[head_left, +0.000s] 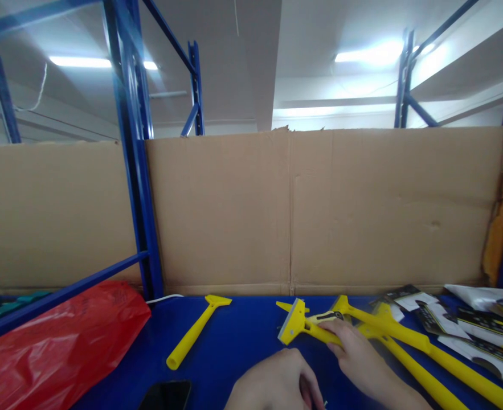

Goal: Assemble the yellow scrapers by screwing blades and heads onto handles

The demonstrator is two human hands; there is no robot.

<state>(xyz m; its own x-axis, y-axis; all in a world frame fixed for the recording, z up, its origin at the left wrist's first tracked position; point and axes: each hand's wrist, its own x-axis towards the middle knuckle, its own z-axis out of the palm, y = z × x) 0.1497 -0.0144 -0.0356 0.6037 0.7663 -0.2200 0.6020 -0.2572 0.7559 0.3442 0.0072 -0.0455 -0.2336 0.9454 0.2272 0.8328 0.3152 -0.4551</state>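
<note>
My right hand (354, 353) is closed around the handle of a yellow scraper (295, 323), whose wide head with a metal edge points left. My left hand (277, 382) is at the bottom centre, back up, with curled fingers; small bits show beside its fingertips, too small to name. Behind the held scraper lies another yellow piece (284, 306), partly hidden. To the right, long yellow scrapers (409, 336) lie crossed, partly behind my right hand. A separate yellow scraper (191, 336) rests on the blue surface (234, 336) at the left.
A red plastic bag (63, 347) fills the left side. A dark phone (166, 395) lies at the front edge. Black and white packages (443, 319) are piled at the right. A cardboard wall (225, 216) and a blue post (135, 171) stand behind.
</note>
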